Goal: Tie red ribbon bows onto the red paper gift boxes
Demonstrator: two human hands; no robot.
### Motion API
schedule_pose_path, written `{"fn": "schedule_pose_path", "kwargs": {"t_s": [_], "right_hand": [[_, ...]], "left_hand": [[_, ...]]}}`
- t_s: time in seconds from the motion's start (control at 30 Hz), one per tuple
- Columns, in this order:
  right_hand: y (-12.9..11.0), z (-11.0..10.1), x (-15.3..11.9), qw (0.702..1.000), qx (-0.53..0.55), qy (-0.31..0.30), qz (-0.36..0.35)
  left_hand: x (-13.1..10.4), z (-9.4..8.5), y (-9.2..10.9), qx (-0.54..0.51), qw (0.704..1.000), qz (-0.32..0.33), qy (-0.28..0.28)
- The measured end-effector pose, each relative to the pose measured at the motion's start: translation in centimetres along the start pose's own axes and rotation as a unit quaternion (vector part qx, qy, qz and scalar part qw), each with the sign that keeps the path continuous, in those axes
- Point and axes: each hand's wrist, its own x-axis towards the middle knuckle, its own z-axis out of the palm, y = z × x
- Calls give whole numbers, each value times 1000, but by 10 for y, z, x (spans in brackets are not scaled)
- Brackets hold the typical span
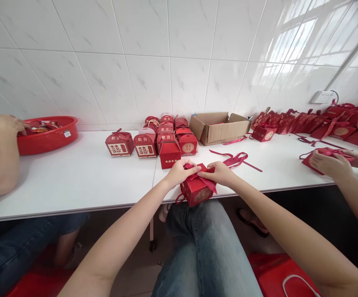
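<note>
A red gift box (199, 193) with a gold round emblem sits at the front edge of the white table, tilted a little toward me. Across its top runs a red ribbon (209, 184), one tail hanging over the side. My left hand (181, 173) pinches the ribbon at the box's upper left. From the right, my right hand (220, 173) has thumb and fingers closed on another part of the same ribbon. A red cord loop hangs at the box's lower left. Just behind lie loose red ribbons (239, 159).
Several finished-looking red boxes (145, 143) stand behind, beside an open cardboard box (220, 130). At left, a co-worker's hand (5, 126) is at a red basin (48, 140). At right, another person's hands (330, 163) hold a red box. More red boxes (341, 128) line the wall.
</note>
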Motion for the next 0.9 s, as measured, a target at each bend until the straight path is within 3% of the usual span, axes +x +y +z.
{"fn": "schedule_pose_path", "kwargs": {"t_s": [0.17, 0.37, 0.57, 0.7, 0.9], "right_hand": [[-1, -1, -2, 1000, 0, -3, -6], [1, -2, -7, 997, 64, 9, -30], [9, -7, -11, 992, 117, -30, -26], [6, -10, -14, 988, 146, -49, -24], [2, -5, -8, 989, 151, 7, 1]], "left_hand": [[2, -1, 0, 10, 1000, 17, -7], [2, -2, 4, 29, 999, -10, -10], [-1, -3, 2, -16, 999, -41, -26], [-1, -3, 0, -16, 999, -23, -44], [1, -4, 4, 49, 996, 6, -77]]}}
